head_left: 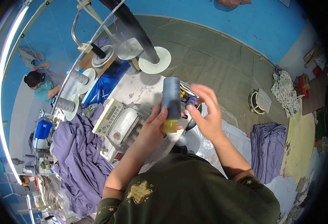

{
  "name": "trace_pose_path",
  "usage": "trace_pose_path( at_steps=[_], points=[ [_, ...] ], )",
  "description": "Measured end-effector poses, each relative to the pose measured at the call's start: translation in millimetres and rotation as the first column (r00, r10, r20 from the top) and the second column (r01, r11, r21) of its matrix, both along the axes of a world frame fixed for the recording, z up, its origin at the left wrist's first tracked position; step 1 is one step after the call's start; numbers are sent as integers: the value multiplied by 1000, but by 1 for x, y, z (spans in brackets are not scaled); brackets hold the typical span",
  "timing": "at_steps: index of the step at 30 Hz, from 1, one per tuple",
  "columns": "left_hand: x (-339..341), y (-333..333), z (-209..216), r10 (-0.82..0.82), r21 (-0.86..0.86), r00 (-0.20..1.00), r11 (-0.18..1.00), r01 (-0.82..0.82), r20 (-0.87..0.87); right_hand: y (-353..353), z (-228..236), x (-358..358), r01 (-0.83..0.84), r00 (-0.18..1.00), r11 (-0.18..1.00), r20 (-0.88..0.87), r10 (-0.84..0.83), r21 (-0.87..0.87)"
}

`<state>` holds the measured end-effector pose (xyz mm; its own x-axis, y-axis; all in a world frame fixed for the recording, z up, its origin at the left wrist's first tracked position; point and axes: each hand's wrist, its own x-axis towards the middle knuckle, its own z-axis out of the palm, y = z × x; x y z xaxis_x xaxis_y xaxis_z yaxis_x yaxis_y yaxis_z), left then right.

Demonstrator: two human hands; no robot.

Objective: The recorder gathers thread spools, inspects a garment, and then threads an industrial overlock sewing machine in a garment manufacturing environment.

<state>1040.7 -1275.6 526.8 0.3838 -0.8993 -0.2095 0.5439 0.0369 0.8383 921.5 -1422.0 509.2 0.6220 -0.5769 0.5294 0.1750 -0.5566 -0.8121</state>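
Observation:
My left hand (pixel 152 125) is closed around a large cone of grey-blue thread (pixel 171 95), held upright with its yellow core (pixel 170 126) sticking out at the bottom. To its right is my right hand (pixel 209 117), with the fingers curved and apart. A small purple thing, maybe a spool (pixel 192 100), shows between its thumb and forefinger; whether they touch it I cannot tell. Left of my left forearm stands a white sewing machine (pixel 124 128) with a control panel (pixel 110 116). Small tools partly show behind the cone.
A thread stand with white discs (pixel 154 66) and grey cones (pixel 66 103) rises at the upper left. Purple fabric (pixel 78 156) is heaped left of the machine; folded purple fabric (pixel 267 149) lies right. A stool (pixel 260 101) stands far right. Another person (pixel 42 86) sits far left.

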Motion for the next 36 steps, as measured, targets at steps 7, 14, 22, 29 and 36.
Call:
trace_pose_path(
  at_steps=[7, 14, 22, 29, 36],
  points=[
    [9, 3, -20, -15, -109, 1000, 994, 15, 7, -6, -13, -6, -408, 635, 603, -262, 727, 686],
    [7, 11, -6, 82, 17, 995, 996, -83, 57, -26, -7, -17, -536, 826, 771, 24, 563, 345],
    [8, 19, -13, -43, -7, 960, 999, 47, 276, -37, 9, 1, -889, 434, 17, 829, 354, 458],
    [9, 20, -9, -125, -90, 960, 984, 152, 252, -47, 14, 6, -833, 552, 40, 823, 132, 552],
    [8, 23, -7, -121, -18, 926, 991, 136, 357, -12, -2, 0, -246, 928, 597, 8, 371, 764]
  ],
)
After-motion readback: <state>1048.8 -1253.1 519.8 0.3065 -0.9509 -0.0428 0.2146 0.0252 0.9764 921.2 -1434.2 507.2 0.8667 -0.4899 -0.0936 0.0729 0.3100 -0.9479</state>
